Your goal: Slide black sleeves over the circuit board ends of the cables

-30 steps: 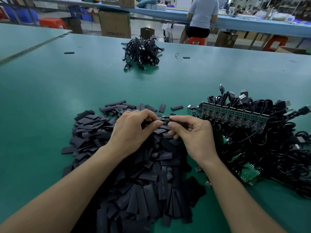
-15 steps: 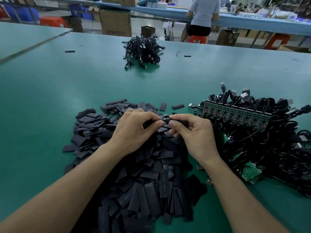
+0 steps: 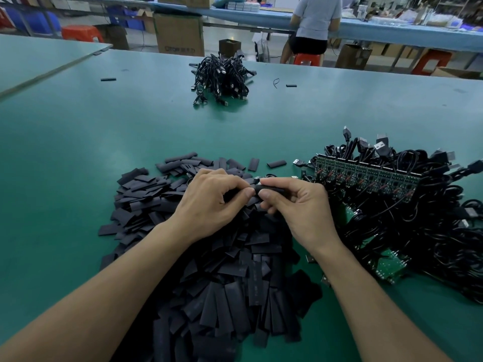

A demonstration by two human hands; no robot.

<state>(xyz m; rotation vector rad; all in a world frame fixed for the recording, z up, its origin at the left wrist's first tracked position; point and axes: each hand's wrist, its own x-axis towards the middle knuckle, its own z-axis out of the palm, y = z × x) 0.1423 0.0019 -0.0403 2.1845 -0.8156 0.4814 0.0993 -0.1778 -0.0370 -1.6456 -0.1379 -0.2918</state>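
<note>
Thumb and forefinger of right hand (image 3: 300,205) clamp a sleeve (image 3: 271,190), level above the pile (image 3: 235,283) of loose ones; left hand (image 3: 209,202) has its grip closed on its other end; cables (image 3: 418,231) with green boards (image 3: 366,176) heap to the right on the surface (image 3: 104,131).

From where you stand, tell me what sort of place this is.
Most likely a cable-assembly workshop: a heap of black sleeves lies beside cables joined to green circuit boards, on a long green workbench, with another person seated at a bench behind.
</note>
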